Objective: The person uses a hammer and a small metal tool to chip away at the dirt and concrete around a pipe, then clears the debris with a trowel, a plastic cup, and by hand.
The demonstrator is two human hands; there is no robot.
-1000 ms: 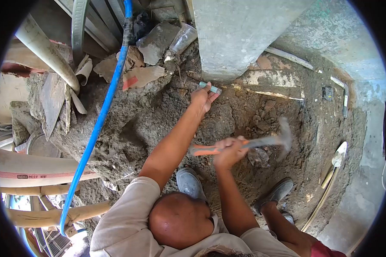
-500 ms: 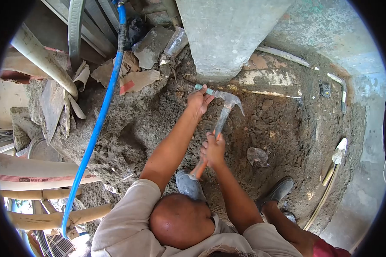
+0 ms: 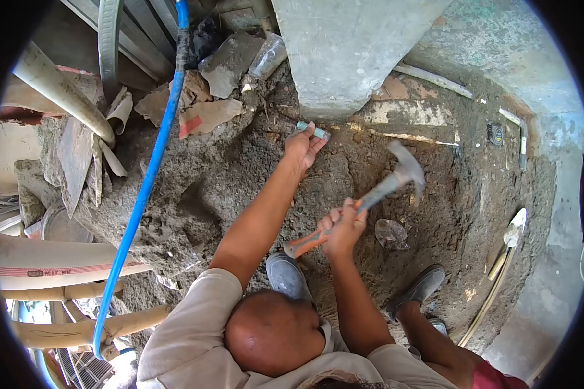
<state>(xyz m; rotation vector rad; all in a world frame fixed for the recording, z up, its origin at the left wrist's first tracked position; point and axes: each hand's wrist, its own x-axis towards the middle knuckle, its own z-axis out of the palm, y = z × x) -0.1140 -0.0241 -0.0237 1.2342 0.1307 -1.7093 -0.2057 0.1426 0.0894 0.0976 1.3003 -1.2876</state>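
Note:
My left hand (image 3: 301, 148) is closed on a short teal chisel (image 3: 313, 130), near the foot of the grey concrete column (image 3: 344, 58). The chisel's lower part is hidden in part by the fingers, and its far end points right, toward the dirt. My right hand (image 3: 344, 228) grips a claw hammer (image 3: 377, 193) by its orange and grey handle. The hammer's head lies to the right of the chisel, apart from it, and looks slightly blurred. Below the hammer, a crumpled clear plastic piece (image 3: 391, 234) rests on the soil.
A blue hose (image 3: 150, 165) runs down the left side, past broken slabs (image 3: 230, 68) and pipes (image 3: 61, 91). On the right lie a trowel (image 3: 515, 223), a tape measure (image 3: 495, 134) and a thin white pipe (image 3: 435, 80). Grey shoes (image 3: 288, 277) stand on the dirt.
The hammer has swung away from the chisel, to the right and slightly down, with my right hand moving right. My left hand stays at nearly the same spot, still holding the chisel.

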